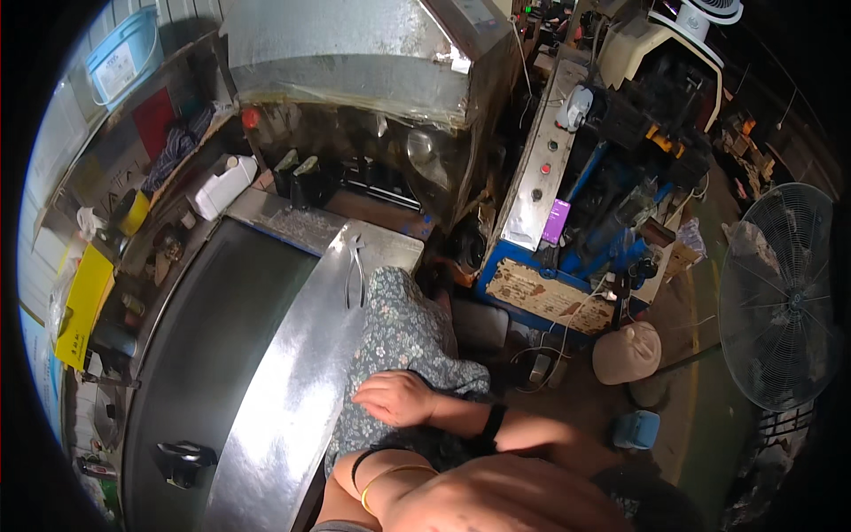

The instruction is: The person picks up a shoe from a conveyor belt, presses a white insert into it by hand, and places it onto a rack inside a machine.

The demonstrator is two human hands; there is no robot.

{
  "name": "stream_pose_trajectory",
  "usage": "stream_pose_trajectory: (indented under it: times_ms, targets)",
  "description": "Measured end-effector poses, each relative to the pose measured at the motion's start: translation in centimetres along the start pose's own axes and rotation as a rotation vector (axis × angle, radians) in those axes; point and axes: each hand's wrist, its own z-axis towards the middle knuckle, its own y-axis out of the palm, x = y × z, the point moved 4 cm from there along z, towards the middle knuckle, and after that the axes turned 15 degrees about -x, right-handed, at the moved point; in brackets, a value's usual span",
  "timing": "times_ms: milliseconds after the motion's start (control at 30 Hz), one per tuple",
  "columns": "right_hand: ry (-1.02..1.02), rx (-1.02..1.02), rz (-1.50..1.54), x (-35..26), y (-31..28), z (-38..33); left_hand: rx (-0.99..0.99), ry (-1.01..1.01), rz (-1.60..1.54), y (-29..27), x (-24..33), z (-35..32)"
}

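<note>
The right hand [396, 396] lies flat, fingers loosely spread and holding nothing, on a floral cloth [399, 332] draped at the edge of the shiny metal desk [292, 390]. The left hand is hidden below the forearm, so its fingers cannot be judged. Pliers [355, 270] rest on the desk just beyond the cloth.
</note>
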Motion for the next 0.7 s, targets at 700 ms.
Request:
stream_pose_trajectory:
  times_ms: [700]
  targets:
    - [-0.034,0.008,-0.038,0.58,0.20,-0.03,-0.065,-0.058,-0.112,-0.81,-0.03,-0.48]
